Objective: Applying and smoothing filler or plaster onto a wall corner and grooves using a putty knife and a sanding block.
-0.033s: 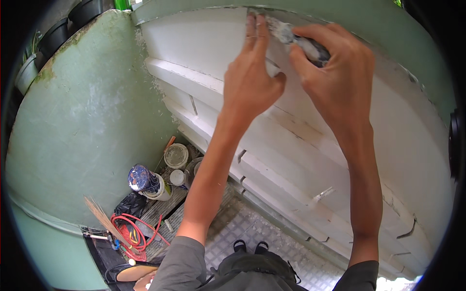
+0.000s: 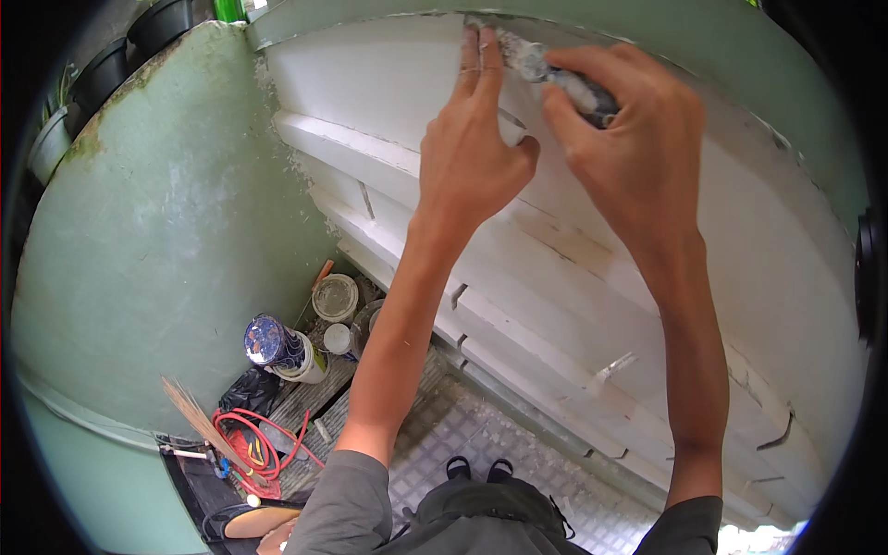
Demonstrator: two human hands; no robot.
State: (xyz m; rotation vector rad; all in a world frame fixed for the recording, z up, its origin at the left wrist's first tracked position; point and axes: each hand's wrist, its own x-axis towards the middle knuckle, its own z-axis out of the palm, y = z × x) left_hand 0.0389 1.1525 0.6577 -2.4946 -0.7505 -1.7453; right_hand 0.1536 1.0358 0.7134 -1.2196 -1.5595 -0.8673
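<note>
right hand wraps its grip around a paint-smeared tool at the white panel's top edge; left hand presses flat beside it, fingers extended, steadying.

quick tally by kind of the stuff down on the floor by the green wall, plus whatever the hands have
tool in the right hand: 1
round tubs: 3
bottle: 1
red cord coil: 1
black bag: 1
broom: 1
total: 8
</note>
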